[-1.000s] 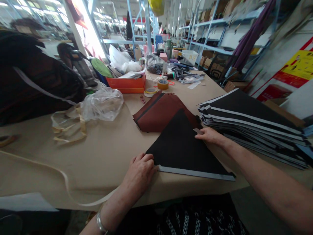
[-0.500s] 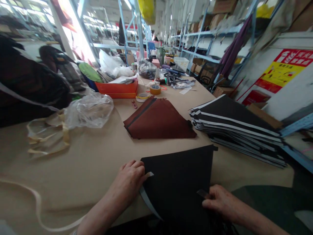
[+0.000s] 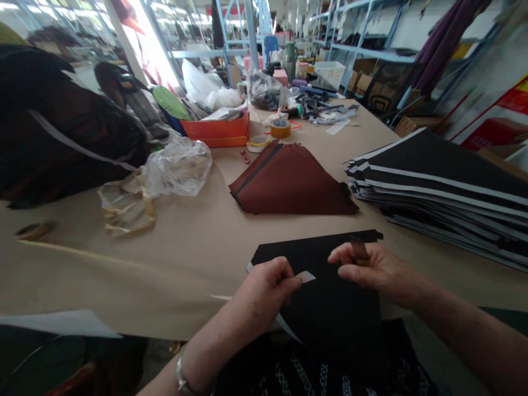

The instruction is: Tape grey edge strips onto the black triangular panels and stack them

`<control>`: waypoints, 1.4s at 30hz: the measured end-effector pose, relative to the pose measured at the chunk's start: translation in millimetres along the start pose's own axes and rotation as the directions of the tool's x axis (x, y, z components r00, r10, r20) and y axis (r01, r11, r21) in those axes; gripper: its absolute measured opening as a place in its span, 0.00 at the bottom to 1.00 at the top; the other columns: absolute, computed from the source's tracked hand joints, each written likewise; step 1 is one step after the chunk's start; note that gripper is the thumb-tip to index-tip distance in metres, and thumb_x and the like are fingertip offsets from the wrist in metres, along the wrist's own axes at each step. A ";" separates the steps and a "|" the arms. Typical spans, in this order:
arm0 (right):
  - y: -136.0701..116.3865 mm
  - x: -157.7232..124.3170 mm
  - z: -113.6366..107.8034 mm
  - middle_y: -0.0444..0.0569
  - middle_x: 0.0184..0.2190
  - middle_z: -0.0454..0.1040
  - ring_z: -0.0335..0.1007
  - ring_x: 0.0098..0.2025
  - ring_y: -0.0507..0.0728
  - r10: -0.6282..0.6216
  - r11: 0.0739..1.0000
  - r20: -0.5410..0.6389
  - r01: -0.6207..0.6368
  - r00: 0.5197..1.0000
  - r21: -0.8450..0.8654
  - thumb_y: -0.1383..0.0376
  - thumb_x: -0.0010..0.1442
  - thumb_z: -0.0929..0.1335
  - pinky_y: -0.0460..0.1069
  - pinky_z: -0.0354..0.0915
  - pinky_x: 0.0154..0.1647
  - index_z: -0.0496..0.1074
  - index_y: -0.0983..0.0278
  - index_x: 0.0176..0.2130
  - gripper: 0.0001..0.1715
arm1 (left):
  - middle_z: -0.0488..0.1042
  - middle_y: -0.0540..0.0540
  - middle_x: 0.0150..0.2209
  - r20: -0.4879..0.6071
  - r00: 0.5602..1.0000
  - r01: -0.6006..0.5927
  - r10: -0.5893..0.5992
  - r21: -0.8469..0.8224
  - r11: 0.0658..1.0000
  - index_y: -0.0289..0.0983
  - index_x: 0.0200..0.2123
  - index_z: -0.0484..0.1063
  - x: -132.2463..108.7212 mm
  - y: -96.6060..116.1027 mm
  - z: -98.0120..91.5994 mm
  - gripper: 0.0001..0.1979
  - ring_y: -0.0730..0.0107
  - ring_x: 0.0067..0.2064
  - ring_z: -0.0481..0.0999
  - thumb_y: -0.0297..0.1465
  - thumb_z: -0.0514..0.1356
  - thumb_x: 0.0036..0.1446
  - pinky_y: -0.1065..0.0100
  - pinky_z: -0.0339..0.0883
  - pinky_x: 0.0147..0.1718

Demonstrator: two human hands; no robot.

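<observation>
A black panel point(image 3: 330, 313) with a pale edge strip lies in front of me, its near part over my lap. Above its left side, my left hand point(image 3: 274, 283) is closed in a pinch on the end of a whitish tape strip point(image 3: 306, 276). Over the panel's upper right, my right hand point(image 3: 375, 267) keeps a small dark flat piece point(image 3: 359, 250) between its fingers, thumb and fingertip apart. I cannot make out exactly what that piece is. Just beyond the panel lies a folded brown piece point(image 3: 292, 187) with black edging.
A stack of black panels with white edges point(image 3: 445, 176) stands at the right. Clear plastic bags point(image 3: 179, 168), tape rolls point(image 3: 280, 128) and an orange box point(image 3: 218, 132) lie farther back. At the left are a dark bulky bag point(image 3: 61, 126) and a blurred roll point(image 3: 35, 230).
My left hand has moved right, off the panel's edge, with the tape end. My right hand has risen from the panel's right edge to above it. The view has shifted left.
</observation>
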State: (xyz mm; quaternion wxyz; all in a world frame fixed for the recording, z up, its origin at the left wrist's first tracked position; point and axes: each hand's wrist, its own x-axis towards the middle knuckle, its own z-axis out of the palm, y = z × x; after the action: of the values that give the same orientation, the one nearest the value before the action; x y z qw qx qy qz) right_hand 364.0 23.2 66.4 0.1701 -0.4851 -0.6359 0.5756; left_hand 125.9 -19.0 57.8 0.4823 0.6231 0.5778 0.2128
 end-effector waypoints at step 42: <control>100.3 52.1 -113.3 0.39 0.12 0.61 0.50 0.11 0.45 0.260 0.918 -0.417 -0.357 0.871 -0.174 0.60 0.50 0.64 0.43 0.46 0.14 0.64 0.64 0.21 0.11 | 0.60 0.52 0.20 0.054 0.978 0.142 -0.201 0.528 0.837 0.37 0.21 0.61 73.2 -72.1 -70.5 0.18 0.71 0.25 0.61 0.45 0.49 0.52 0.69 0.51 0.25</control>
State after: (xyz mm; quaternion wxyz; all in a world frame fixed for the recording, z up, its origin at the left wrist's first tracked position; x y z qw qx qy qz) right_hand 469.4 116.5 -9.7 0.1357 -0.7017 -0.5699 0.4055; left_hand 48.5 64.2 6.6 0.3427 0.6866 0.6405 -0.0296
